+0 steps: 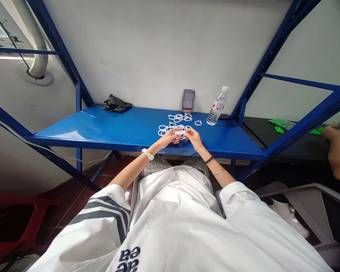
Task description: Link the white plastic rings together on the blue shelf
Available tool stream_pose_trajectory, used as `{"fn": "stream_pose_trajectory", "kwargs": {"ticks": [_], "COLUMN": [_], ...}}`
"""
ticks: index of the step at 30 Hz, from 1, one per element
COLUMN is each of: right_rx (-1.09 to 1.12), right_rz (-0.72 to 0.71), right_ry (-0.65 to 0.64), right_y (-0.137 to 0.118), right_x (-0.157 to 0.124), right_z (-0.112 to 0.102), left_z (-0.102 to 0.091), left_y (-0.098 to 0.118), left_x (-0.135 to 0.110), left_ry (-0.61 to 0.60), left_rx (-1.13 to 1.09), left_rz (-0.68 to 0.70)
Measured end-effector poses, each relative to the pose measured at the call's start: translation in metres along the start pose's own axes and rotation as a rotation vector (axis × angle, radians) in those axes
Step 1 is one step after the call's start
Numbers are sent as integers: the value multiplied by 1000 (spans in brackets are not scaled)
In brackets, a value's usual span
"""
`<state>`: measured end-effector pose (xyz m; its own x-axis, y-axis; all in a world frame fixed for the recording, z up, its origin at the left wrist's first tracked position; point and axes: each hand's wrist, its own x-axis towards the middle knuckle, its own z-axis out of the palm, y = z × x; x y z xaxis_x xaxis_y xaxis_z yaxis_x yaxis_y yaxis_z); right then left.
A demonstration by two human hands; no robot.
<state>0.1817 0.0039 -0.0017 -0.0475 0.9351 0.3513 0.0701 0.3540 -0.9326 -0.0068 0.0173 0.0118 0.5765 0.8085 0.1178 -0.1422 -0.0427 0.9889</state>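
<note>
Over the front part of the blue shelf (102,130), my left hand (171,136) and my right hand (193,137) meet and pinch a small white plastic ring (180,132) between their fingertips. Both hands have their fingers closed on it. Just beyond the hands lies a scatter of several more white rings (178,120) on the shelf. A watch sits on my left wrist; bead and metal bracelets sit on my right.
A clear water bottle (217,106) stands right of the rings, with a small blurred object (188,100) against the wall behind them. A black bag (116,104) lies at the back left. Blue rack struts frame both sides. Another person's arm (338,151) works near green pieces (280,124) at right.
</note>
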Motion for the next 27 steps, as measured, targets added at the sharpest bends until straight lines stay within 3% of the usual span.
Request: {"fn": "stream_pose_trajectory", "kwargs": {"ticks": [16,27], "right_rx": [-59,-34], "right_rz": [6,-14], "right_ry": [-41,-36], "right_y": [-4,-3], "right_x": [-3,-3], "right_z": [3,3], "left_z": [4,4], "left_y": [3,2], "left_x": [-2,-2], "left_ry": [-8,35], "left_rx": [91,40], "left_rz": [31,22]}}
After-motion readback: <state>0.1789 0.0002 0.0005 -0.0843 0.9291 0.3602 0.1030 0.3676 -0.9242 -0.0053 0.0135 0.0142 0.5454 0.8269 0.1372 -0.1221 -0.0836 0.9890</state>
